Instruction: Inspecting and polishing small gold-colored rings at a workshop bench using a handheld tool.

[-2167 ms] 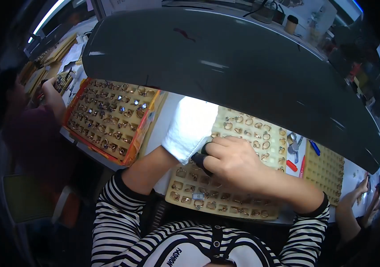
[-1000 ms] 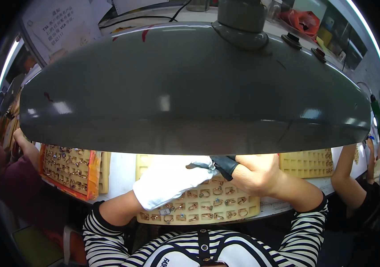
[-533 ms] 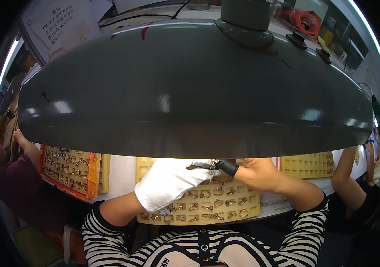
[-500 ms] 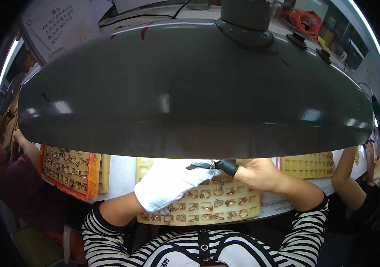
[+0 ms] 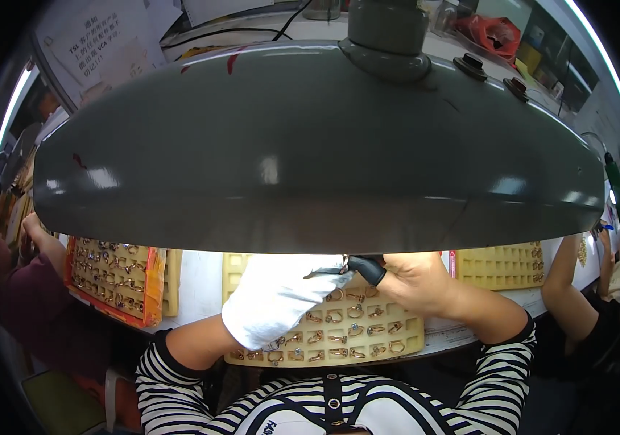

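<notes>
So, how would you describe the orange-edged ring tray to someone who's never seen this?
Find the big grey lamp hood spanning the picture. Below its left end, left of the white-gloved left hand, sits the orange-edged ring tray. That orange-red edging sets it apart: the middle tray and right tray are plain yellow.

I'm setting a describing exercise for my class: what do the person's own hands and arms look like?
The left hand wears a white glove; the right hand looks bare except for a black finger cover. The sleeves have black and white stripes and plain black cuffs.
</notes>
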Tool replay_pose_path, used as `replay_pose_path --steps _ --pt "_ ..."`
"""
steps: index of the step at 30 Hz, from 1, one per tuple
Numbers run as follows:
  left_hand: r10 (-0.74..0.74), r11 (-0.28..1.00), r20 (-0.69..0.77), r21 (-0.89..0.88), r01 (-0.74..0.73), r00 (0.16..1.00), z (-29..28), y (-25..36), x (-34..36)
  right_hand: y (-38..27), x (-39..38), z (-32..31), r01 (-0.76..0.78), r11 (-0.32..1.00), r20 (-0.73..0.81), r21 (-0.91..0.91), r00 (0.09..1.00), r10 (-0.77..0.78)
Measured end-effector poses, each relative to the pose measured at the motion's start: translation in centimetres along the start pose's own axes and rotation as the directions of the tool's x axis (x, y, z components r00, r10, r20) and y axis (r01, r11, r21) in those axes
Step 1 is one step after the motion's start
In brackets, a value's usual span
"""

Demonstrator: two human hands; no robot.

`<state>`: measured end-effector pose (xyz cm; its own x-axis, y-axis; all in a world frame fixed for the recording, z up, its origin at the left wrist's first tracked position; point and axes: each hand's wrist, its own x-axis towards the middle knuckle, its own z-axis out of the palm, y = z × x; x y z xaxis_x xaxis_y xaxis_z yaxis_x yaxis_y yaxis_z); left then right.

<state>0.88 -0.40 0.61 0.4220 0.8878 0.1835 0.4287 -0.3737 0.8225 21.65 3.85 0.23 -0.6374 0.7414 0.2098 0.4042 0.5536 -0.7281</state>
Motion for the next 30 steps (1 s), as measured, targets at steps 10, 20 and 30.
replay_pose_path --steps 10,20,30 --pt "-0.043 0.988 -0.035 -0.152 0.037 0.998 0.2 -1.2 -0.6 -0.6 0.2 -0.3 -0.357 0.696 0.288 0.623 0.932 0.22" --pt "0.119 0.968 -0.082 0.23 -0.098 0.989 0.4 -2.1 -0.6 0.1 0.8 -0.9 -0.682 0.502 0.49 0.532 0.731 0.475" --pt "-0.156 0.988 0.06 0.002 0.156 0.986 -0.1 -0.5 0.6 0.0 0.2 -0.9 -0.574 0.544 0.365 0.612 0.815 0.449"
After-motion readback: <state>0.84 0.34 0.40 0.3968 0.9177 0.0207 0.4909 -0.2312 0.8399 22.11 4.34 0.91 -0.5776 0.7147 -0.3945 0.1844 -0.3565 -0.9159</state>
